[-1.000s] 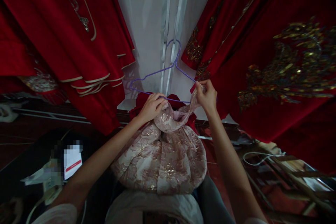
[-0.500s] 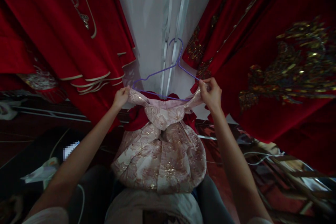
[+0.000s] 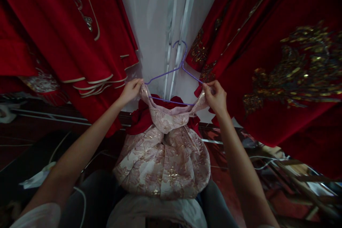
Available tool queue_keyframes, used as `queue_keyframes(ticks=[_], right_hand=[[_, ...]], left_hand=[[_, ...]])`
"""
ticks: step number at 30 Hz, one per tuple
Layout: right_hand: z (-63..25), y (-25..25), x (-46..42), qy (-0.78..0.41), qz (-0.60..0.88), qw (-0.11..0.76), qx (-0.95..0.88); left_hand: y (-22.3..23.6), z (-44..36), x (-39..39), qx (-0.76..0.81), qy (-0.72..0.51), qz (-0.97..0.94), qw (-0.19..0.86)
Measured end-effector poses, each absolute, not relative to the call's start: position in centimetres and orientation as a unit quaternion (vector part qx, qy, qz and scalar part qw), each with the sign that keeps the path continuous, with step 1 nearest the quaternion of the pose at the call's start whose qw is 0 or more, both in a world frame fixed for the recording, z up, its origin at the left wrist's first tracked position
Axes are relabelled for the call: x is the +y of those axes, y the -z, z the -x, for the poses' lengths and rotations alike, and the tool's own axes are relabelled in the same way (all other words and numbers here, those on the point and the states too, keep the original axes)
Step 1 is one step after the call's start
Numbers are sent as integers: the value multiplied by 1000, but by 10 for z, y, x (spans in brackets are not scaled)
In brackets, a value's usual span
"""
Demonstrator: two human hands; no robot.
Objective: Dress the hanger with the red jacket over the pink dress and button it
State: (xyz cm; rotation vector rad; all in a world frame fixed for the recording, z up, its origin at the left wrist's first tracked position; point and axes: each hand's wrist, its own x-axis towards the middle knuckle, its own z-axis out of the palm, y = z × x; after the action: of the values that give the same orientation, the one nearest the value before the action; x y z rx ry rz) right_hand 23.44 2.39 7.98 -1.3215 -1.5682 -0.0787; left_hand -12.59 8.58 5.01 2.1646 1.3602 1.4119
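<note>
A shoulder strap (image 3: 145,94) of a brocade dress (image 3: 162,174) is pinched at its top by the left hand (image 3: 132,89), beside one end of a purple wire hanger (image 3: 182,64); the other strap (image 3: 200,101) is gripped between thumb and fingers of the right hand (image 3: 217,96), at the hanger's opposite end. Whether the wire itself is pressed by either hand cannot be told. The hanger's long axis is laid crosswise between the two hands, its hook pointed away from the body and its neck set nearer the right hand. Its lower bar is seen just beyond the dress's neckline, with the left end partly hidden by the strap. The bodice (image 3: 168,121) is slung below and between the hands, while the gathered skirt is rested toward the lap, above grey-clad legs (image 3: 219,199). Red cloth (image 3: 140,120) is glimpsed behind the bodice. Beyond the hook, a gap is left before a pale wall (image 3: 149,17) crossed by metal uprights (image 3: 171,35). That gap is bordered on the left by red garments (image 3: 93,60) with pale-edged hems, and on the right by a sequined red garment (image 3: 240,82), close beside the right hand.
</note>
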Motion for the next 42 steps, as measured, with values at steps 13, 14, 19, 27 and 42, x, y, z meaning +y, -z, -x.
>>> queue_keyframes(ticks=[13, 14, 19, 27, 42], right_hand=[[-235, -75, 29, 18, 543, 524, -656], [-235, -74, 29, 17, 545, 522, -656], [-235, -74, 28, 14, 548, 516, -658], [-237, -74, 31, 6, 545, 516, -661], [-238, -100, 3, -39, 532, 491, -689]], left_hand=[[-9, 149, 91, 563, -494, -653, 115], [7, 157, 90, 591, -440, -664, 130], [77, 170, 74, 619, -292, -716, 138], [45, 167, 90, 560, -437, -577, 403], [-108, 49, 55, 398, -532, -731, 157]])
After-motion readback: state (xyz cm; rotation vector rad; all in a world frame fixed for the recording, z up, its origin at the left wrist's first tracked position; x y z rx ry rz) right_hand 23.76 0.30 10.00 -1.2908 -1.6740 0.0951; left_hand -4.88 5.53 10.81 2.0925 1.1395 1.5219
